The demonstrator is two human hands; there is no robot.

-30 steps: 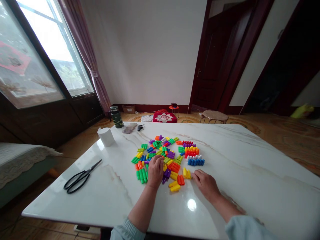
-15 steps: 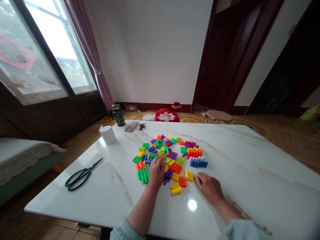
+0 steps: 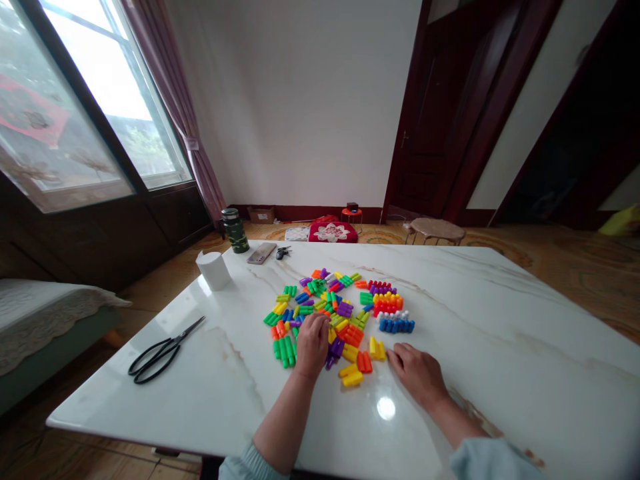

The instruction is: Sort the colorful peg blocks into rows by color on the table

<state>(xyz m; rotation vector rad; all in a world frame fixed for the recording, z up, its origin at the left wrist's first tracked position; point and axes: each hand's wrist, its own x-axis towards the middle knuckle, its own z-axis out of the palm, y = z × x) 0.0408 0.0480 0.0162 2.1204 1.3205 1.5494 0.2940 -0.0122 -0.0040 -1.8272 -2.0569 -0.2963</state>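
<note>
A heap of small coloured plastic blocks (image 3: pixel 330 310) lies in the middle of the white marble table (image 3: pixel 475 333). My left hand (image 3: pixel 311 345) rests on the near left side of the heap, fingers curled down over some pieces; what they grip is hidden. My right hand (image 3: pixel 417 373) lies flat on the table just right of a yellow block (image 3: pixel 376 349) and an orange block (image 3: pixel 365 362), fingers stretched out, holding nothing. Rows of purple, red, orange, white and blue blocks (image 3: pixel 395 325) sit neatly at the heap's right.
Black scissors (image 3: pixel 163 351) lie near the table's left edge. A white paper roll (image 3: pixel 213 270), a dark green bottle (image 3: pixel 235 231), a phone (image 3: pixel 262 253) and keys (image 3: pixel 281 252) stand at the far left. A small stool (image 3: pixel 434 230) and a red cushion (image 3: pixel 333 232) sit on the floor beyond.
Both hands stay in nearly the same place; only the view shifts slightly.
</note>
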